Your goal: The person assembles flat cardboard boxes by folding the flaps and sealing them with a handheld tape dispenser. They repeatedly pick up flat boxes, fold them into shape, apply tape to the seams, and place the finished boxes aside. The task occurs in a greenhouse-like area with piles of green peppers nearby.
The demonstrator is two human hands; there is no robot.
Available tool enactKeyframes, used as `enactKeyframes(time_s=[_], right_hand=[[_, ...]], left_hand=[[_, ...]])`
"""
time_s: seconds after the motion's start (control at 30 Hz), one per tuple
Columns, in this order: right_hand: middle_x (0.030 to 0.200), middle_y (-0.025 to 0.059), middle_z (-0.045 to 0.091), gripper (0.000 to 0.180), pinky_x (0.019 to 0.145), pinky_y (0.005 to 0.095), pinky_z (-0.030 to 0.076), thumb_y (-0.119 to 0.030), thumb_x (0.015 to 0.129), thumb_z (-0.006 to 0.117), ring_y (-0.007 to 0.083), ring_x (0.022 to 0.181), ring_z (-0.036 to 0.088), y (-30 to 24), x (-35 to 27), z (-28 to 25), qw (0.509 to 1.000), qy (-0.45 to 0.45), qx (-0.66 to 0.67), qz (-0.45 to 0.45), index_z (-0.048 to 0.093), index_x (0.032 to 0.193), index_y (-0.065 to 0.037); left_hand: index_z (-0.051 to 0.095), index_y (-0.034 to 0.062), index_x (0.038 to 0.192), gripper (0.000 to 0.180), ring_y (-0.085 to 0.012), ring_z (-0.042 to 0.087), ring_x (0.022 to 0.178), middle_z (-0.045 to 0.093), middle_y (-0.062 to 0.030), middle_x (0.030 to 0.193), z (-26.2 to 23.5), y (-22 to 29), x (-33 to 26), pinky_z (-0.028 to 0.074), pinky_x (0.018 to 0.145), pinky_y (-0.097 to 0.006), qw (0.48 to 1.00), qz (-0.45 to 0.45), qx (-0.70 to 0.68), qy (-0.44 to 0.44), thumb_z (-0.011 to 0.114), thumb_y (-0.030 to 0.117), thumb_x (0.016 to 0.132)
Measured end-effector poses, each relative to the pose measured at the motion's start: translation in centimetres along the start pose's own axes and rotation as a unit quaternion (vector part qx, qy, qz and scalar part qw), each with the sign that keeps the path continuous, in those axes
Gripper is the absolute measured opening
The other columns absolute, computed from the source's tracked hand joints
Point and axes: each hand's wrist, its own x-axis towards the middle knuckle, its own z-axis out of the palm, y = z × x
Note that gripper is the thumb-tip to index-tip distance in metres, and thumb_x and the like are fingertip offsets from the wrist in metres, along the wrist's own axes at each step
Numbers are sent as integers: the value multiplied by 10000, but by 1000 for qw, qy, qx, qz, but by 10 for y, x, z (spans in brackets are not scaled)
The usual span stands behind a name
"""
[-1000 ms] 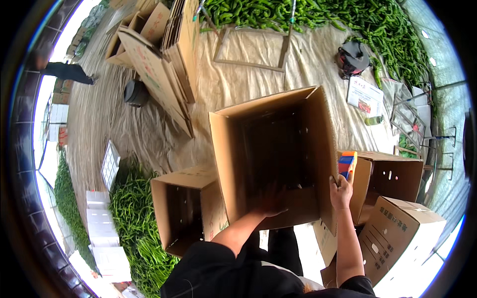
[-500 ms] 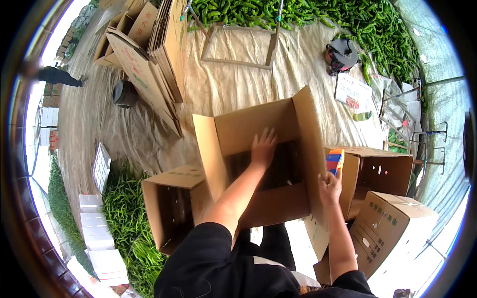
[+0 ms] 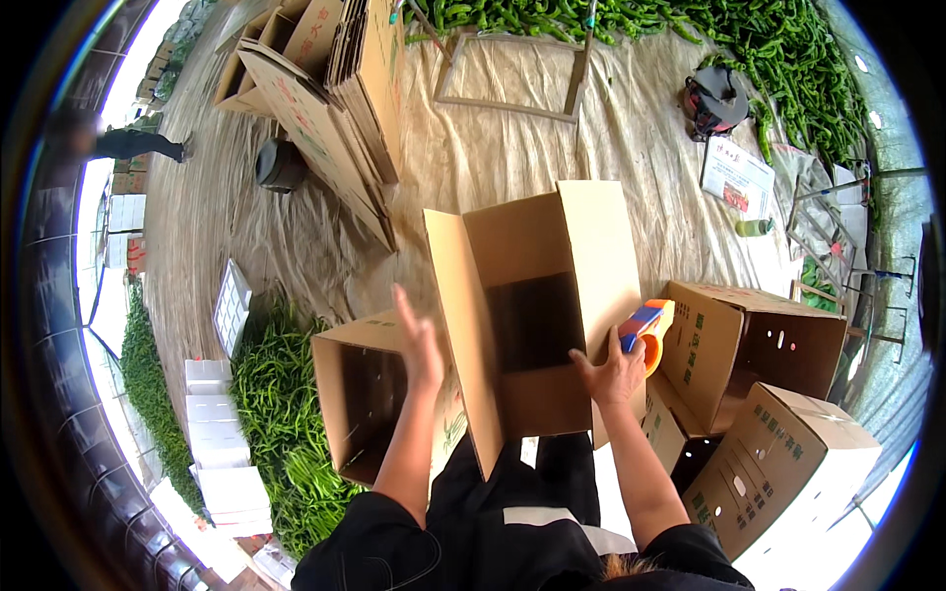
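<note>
In front of my legs an open cardboard box (image 3: 514,236) faces up, its left and right flaps raised and its inside dark at the bottom. My left hand (image 3: 422,345) is held up beside the left flap, fingers stretched out, with nothing in it. At the right flap, my right hand (image 3: 613,376) grips an orange and blue tape dispenser (image 3: 650,321), its thumb spread toward the box. How much of that hand presses on the flap I cannot tell.
An open box (image 3: 340,394) lies on its side at the left; another open box (image 3: 705,345) and a closed box (image 3: 759,458) are on the right. Flattened cartons (image 3: 315,128) lean at the far left. Green peppers (image 3: 286,424) are heaped left and far. A metal frame (image 3: 512,103) lies ahead.
My left hand has come out of the box and moved left past its left flap. The box has turned more upright, its flaps folded differently. The tape dispenser has tilted in my right hand.
</note>
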Motion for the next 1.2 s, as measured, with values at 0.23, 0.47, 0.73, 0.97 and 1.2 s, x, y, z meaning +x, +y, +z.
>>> enactKeyframes(time_s=[0.23, 0.47, 0.73, 0.97, 1.2], right_hand=[[1229, 262, 425, 739, 931, 466, 383, -548, 802, 630, 405, 1145, 436, -4, -2, 19, 998, -59, -19, -14, 476, 1355, -83], [1267, 245, 392, 832, 939, 470, 353, -540, 777, 653, 382, 1179, 393, -2, -7, 43, 995, -41, -74, -43, 396, 1400, -51], [1249, 224, 401, 875, 932, 452, 347, -569, 743, 671, 353, 1130, 411, -14, -5, 50, 994, -55, -86, -32, 402, 1397, -54], [1233, 154, 434, 553, 961, 505, 327, -396, 705, 746, 333, 1175, 400, 6, -41, 43, 979, -98, -50, -170, 620, 1179, -139], [1288, 147, 429, 535, 1023, 494, 310, -415, 696, 770, 363, 1239, 361, -59, -47, 12, 988, -30, 35, 144, 575, 1031, -47]], left_hand=[[35, 73, 1513, 745, -334, -76, 1453, -67, -175, 1575, 158, -43, -20, -23, 1123, -579, 965, 4, 159, -210, 271, 526, 971], [-25, 183, 1522, 829, -369, -126, 1441, -123, -147, 1573, 187, -56, -8, -20, 1061, -690, 911, -56, 283, -296, 460, 482, 919], [-76, 250, 1513, 1481, -402, -155, 1426, -150, -136, 1569, 172, -36, 102, 42, 1063, -703, 835, 58, 378, -396, 884, 554, 427], [170, 309, 1489, 1328, -278, 181, 1383, 265, -45, 1470, 200, -32, 145, 87, 1084, -659, 804, 69, 414, -421, 901, 513, 400], [220, 350, 1462, 1223, -274, 187, 1336, 270, -18, 1429, 191, -55, 148, 115, 1043, -609, 840, 74, 357, -402, 898, 478, 452]])
